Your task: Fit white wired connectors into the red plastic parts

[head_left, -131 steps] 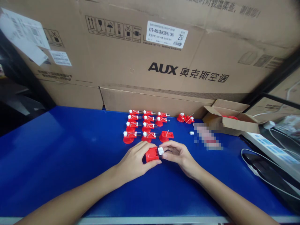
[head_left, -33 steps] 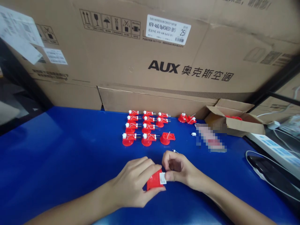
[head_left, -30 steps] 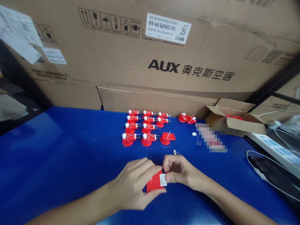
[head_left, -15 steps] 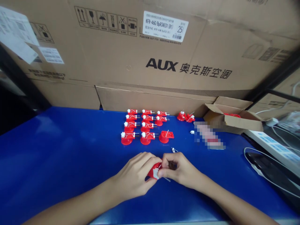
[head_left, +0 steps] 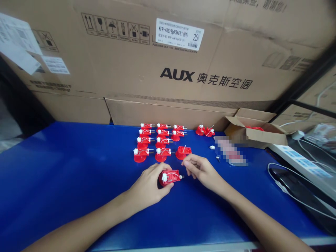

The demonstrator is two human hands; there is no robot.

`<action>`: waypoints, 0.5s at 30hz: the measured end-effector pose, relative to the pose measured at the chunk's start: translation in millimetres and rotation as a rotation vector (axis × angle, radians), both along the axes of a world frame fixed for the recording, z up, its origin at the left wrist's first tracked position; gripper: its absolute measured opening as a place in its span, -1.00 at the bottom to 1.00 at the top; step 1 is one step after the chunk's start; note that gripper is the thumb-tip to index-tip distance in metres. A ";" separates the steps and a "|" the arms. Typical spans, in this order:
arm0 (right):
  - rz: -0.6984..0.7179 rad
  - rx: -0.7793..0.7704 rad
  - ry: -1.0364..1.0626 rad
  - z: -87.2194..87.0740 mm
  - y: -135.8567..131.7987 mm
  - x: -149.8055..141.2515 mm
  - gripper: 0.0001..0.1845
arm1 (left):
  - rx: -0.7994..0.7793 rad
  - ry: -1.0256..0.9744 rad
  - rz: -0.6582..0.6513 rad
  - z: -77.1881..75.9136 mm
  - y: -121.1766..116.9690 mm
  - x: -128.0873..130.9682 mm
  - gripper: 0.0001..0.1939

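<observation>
My left hand (head_left: 151,185) is closed around a red plastic housing (head_left: 172,177), its open side facing up. Inside it are a white plug, a thin white wire and what looks like a small spring; a short pin with a white piece sticks out at its right end. To the right, my right hand (head_left: 199,169) has come off the housing, with thumb and forefinger pinched together low over the table. What they hold, if anything, is too small to make out. Just beyond the fingertips stands another red housing (head_left: 183,152) with a metal pin.
Several red assemblies (head_left: 163,153) stand in rows at the back, two more red pieces (head_left: 205,130) to their right. Small white parts (head_left: 217,159) lie by a blurred-out bag (head_left: 228,150). An open carton (head_left: 262,136), a power strip (head_left: 299,168) and a black device (head_left: 296,196) are right.
My right hand has let go of the housing and moved up and right. The housing is turned so its open side shows. The small white parts near the right hand are no longer visible there.
</observation>
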State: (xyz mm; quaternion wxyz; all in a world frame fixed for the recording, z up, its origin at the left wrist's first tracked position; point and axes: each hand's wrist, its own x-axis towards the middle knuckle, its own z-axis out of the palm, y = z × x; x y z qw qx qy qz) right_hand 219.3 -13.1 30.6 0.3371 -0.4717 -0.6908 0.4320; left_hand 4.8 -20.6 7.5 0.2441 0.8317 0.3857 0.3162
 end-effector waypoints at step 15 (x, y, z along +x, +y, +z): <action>0.124 -0.222 -0.161 -1.4 -5.5 -3.9 -0.85 | 0.017 -0.030 -0.014 0.8 8.1 0.0 -0.72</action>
